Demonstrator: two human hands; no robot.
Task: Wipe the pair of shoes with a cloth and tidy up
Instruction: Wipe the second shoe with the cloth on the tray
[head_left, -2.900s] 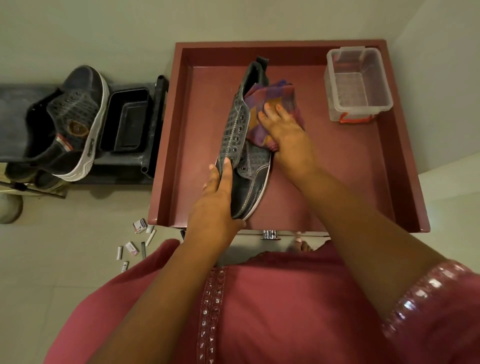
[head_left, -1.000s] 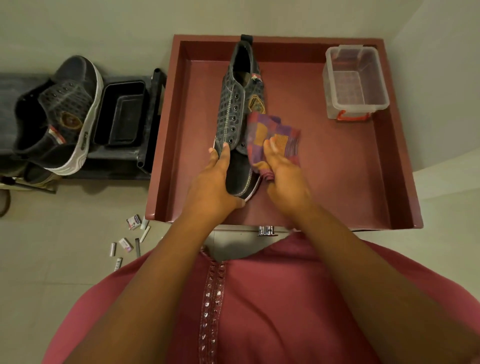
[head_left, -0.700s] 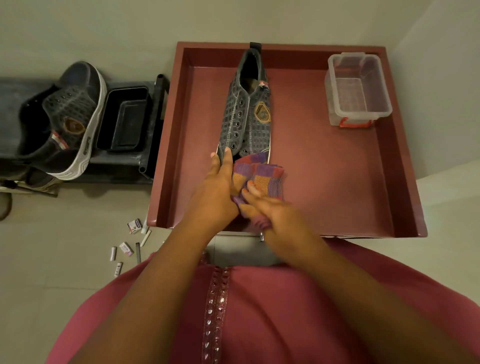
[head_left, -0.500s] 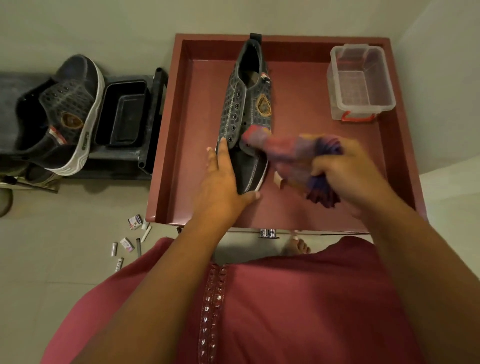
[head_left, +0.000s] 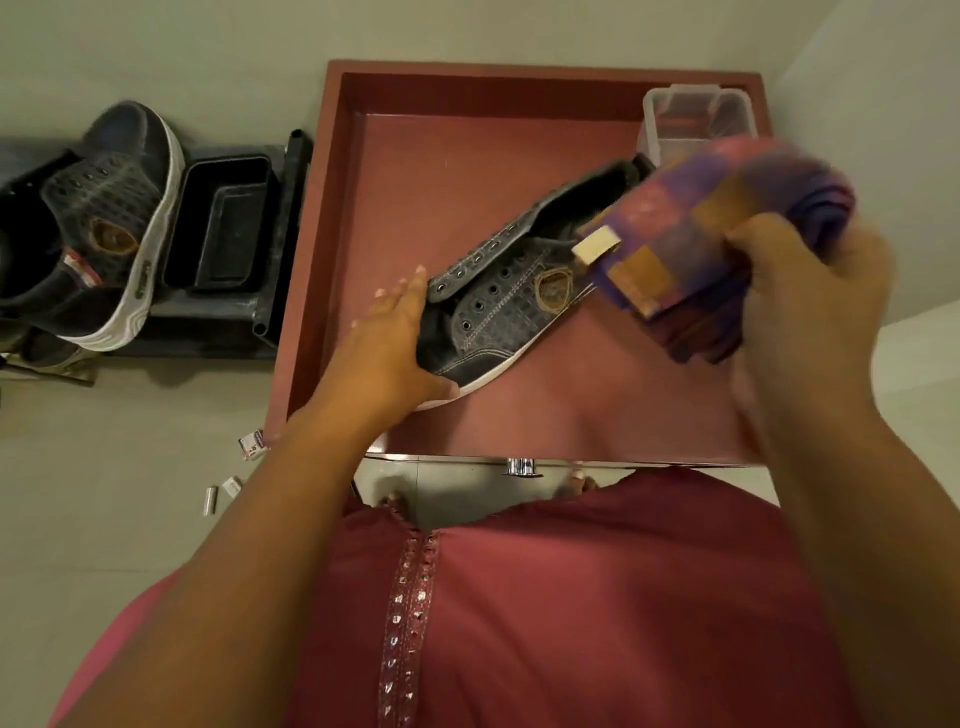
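The left hand (head_left: 387, 353) grips the toe end of a grey shoe (head_left: 511, 299), thumb under the white sole edge and fingers laid along the upper. The shoe lies diagonally in a red tray (head_left: 322, 260), toe toward the near left, heel toward the far right, its open collar passing behind the cloth. The right hand (head_left: 810, 306) is raised above the right side of the tray, fingers curled round a bunched checked cloth (head_left: 691, 234) of purple, pink and orange — blurred, with a pale tag sticking out on its left edge. The cloth hangs just above the shoe's heel end; whether the two touch cannot be told.

The tray floor is bare along the far left and across the near right, between the shoe's sole and the near rim. In the far right corner stands a clear plastic box (head_left: 675, 111), partly hidden behind the cloth. The tray's raised walls run on the left, far and right sides; the left hand sits close to the left wall.

Left of the tray, on a dark low rack (head_left: 283, 228), the second shoe (head_left: 111, 228) leans on its side beside a black tub (head_left: 223, 223). Small packets (head_left: 253, 446) lie scattered on the pale floor near the tray's near left corner.
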